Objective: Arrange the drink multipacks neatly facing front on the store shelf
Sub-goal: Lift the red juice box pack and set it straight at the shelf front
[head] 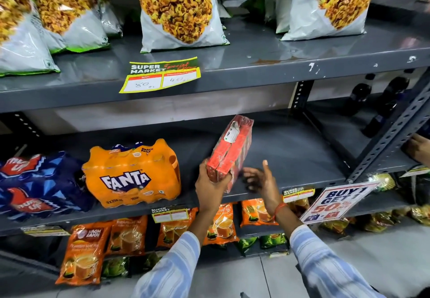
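A red shrink-wrapped drink multipack (pixel 230 151) is held tilted on end above the middle shelf (pixel 290 158), its narrow side with a white label toward me. My left hand (pixel 210 185) grips its lower end. My right hand (pixel 261 180) hovers just right of the pack, fingers spread and holding nothing. To the left, an orange Fanta multipack (pixel 131 174) stands on the shelf facing front. A blue Thums Up multipack (pixel 39 183) lies beside it at the far left, partly cut off by the frame edge.
Large snack bags (pixel 179 9) fill the upper shelf. Orange tea pouches (pixel 83 251) line the lower shelf. A "Buy 1 Get 1" sign (pixel 337 202) hangs at the right of the shelf edge. Dark bottles (pixel 393 97) stand behind the slotted upright. Another person's hand (pixel 418 148) shows at far right.
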Available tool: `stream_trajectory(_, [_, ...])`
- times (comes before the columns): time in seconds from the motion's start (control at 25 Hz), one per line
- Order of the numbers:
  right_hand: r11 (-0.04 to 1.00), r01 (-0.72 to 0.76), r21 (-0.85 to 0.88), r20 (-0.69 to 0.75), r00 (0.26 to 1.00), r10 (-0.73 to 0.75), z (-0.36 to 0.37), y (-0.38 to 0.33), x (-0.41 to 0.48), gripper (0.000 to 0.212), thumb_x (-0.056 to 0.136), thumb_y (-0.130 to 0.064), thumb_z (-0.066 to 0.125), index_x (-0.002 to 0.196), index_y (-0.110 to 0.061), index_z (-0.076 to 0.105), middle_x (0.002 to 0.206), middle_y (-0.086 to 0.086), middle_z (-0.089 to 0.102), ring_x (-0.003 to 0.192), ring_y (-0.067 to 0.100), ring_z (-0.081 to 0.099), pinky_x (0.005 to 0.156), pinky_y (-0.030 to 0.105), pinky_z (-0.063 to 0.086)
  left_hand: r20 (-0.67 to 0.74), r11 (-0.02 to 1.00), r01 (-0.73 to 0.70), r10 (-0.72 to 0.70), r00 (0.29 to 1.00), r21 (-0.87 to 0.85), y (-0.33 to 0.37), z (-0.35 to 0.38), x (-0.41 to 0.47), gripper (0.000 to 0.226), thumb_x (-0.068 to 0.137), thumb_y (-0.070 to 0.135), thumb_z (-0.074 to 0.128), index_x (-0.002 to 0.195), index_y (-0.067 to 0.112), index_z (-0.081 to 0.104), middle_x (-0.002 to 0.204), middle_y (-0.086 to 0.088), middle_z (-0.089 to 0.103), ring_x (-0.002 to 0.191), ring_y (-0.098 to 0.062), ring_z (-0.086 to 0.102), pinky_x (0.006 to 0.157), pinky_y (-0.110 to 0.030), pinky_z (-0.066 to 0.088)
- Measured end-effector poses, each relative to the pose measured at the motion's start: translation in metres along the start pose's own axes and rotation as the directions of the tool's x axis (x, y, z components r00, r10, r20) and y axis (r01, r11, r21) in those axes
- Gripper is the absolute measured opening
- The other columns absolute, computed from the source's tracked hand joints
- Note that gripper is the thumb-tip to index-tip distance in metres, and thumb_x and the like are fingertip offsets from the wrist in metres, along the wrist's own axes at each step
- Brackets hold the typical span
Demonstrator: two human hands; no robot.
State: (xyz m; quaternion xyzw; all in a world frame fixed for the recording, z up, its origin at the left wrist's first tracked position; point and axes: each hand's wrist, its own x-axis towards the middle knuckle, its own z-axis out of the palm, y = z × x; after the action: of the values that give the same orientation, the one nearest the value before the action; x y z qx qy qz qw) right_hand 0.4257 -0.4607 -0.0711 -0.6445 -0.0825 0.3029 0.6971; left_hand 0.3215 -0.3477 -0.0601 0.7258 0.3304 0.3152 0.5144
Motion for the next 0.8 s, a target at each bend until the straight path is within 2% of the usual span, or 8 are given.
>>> stream_trajectory(0.12, [0.992, 0.118, -0.050, -0.281, 0.951, -0.128, -0.007, -0.018, 0.021, 0.029, 0.092, -0.038, 0.051, 0.104, -0.016, 0.067, 0.114, 0.011, 0.064, 0.105, 0.021, 0.057, 0.085, 0.029, 0.047, 0.175, 0.999, 0.044, -0.040, 0.984, -0.017, -0.009, -0.025, 0.013, 0.071, 0.076, 0.017, 0.076, 0.136, 0.016, 0.038, 0.131, -0.007, 0.056, 0.119, -0.018, 0.054, 0.098, -0.032, 0.045])
stream_trajectory(0.24, [0.962, 0.188, -0.196, -0.251, 0.939, -0.234, -0.017, -0.033, 0.045, 0.055, 0.091, -0.034, 0.055, 0.140, -0.015, 0.041, 0.148, 0.006, 0.040, 0.134, 0.018, 0.038, 0.111, 0.031, 0.031, 0.363, 0.996, 0.083, -0.070, 0.929, -0.021, -0.014, -0.051, 0.029, 0.071, 0.084, 0.012, 0.067, 0.143, 0.015, 0.028, 0.145, -0.010, 0.043, 0.134, -0.024, 0.042, 0.111, -0.049, 0.037])
stream_trajectory(0.32, [0.979, 0.151, -0.138, -0.190, 0.966, -0.176, -0.019, -0.038, 0.055, 0.055, 0.092, -0.046, 0.046, 0.140, -0.019, 0.042, 0.149, 0.003, 0.041, 0.135, 0.017, 0.039, 0.115, 0.035, 0.029, 0.437, 0.998, 0.056, -0.041, 0.899, -0.021, -0.014, -0.059, 0.031, 0.070, 0.089, 0.011, 0.059, 0.147, 0.017, 0.019, 0.148, -0.005, 0.037, 0.136, -0.020, 0.037, 0.112, -0.045, 0.036])
stream_trajectory(0.4, [0.989, 0.141, -0.052, -0.209, 0.966, -0.149, -0.019, -0.035, 0.058, 0.053, 0.091, -0.052, 0.041, 0.129, -0.018, 0.054, 0.139, 0.005, 0.053, 0.128, 0.018, 0.048, 0.113, 0.041, 0.035, 0.370, 0.997, 0.069, -0.058, 0.927, -0.017, -0.014, -0.056, 0.022, 0.066, 0.092, 0.011, 0.054, 0.147, 0.015, 0.018, 0.142, -0.004, 0.042, 0.132, -0.020, 0.042, 0.104, -0.029, 0.044])
stream_trajectory(0.48, [0.978, 0.201, -0.057, -0.293, 0.933, -0.209, -0.013, -0.029, 0.053, 0.042, 0.094, -0.042, 0.041, 0.123, -0.015, 0.056, 0.133, 0.006, 0.054, 0.126, 0.020, 0.048, 0.112, 0.044, 0.036, 0.164, 0.992, 0.123, -0.115, 0.980, -0.038, -0.020, -0.047, 0.006, 0.051, 0.093, 0.011, 0.053, 0.141, 0.006, 0.035, 0.130, -0.007, 0.055, 0.124, -0.026, 0.053, 0.090, -0.010, 0.048])
stream_trajectory(0.52, [0.969, 0.226, -0.095, -0.322, 0.914, -0.245, -0.010, -0.020, 0.048, 0.036, 0.096, -0.036, 0.042, 0.123, -0.015, 0.054, 0.133, 0.008, 0.052, 0.126, 0.023, 0.047, 0.112, 0.046, 0.035, 0.058, 0.985, 0.161, -0.158, 0.986, -0.061, -0.025, -0.043, -0.002, 0.045, 0.093, 0.010, 0.053, 0.136, 0.003, 0.043, 0.128, -0.008, 0.058, 0.122, -0.028, 0.055, 0.091, -0.013, 0.049])
stream_trajectory(0.64, [0.951, 0.238, -0.196, -0.351, 0.889, -0.295, 0.002, -0.004, 0.025, 0.041, 0.096, -0.037, 0.041, 0.130, -0.015, 0.046, 0.137, 0.013, 0.047, 0.130, 0.029, 0.042, 0.111, 0.050, 0.032, -0.098, 0.974, 0.196, -0.207, 0.973, -0.112, -0.036, -0.040, -0.016, 0.040, 0.093, 0.010, 0.054, 0.131, 0.000, 0.050, 0.133, -0.015, 0.058, 0.124, -0.029, 0.054, 0.105, -0.042, 0.045])
stream_trajectory(0.8, [0.949, 0.202, -0.242, -0.367, 0.887, -0.282, 0.006, 0.002, 0.002, 0.047, 0.096, -0.043, 0.037, 0.131, -0.012, 0.044, 0.136, 0.011, 0.047, 0.132, 0.027, 0.040, 0.112, 0.050, 0.031, -0.208, 0.982, 0.168, -0.182, 0.961, -0.085, -0.038, -0.044, -0.019, 0.036, 0.091, 0.010, 0.056, 0.126, -0.001, 0.055, 0.129, -0.018, 0.061, 0.119, -0.032, 0.057, 0.101, -0.051, 0.047])
